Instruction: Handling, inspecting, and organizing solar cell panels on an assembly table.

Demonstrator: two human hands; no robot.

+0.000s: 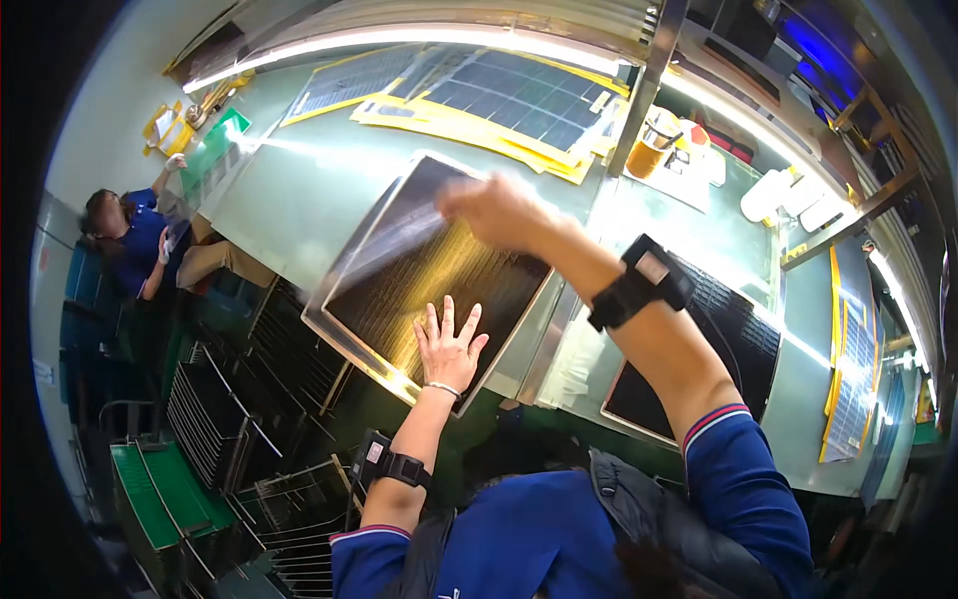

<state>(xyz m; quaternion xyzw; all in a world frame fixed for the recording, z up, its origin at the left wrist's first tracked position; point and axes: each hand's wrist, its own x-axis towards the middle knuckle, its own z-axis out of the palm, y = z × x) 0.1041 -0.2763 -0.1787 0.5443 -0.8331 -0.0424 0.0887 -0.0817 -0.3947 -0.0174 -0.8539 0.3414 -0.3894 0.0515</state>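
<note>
A dark rectangular panel with fine lines lies on the pale green table, framed by a light rim. My left hand rests flat on the panel's near edge, fingers spread. My right hand is raised over the panel's far side, pinching a thin clear film that lifts off the panel toward the left. The hand is blurred. Both forearms wear black wrist devices.
A second dark panel lies to the right. Blue gridded panels on yellow sheets sit at the table's far side, by a metal post. Wire racks stand below left. Another person in blue sits at far left.
</note>
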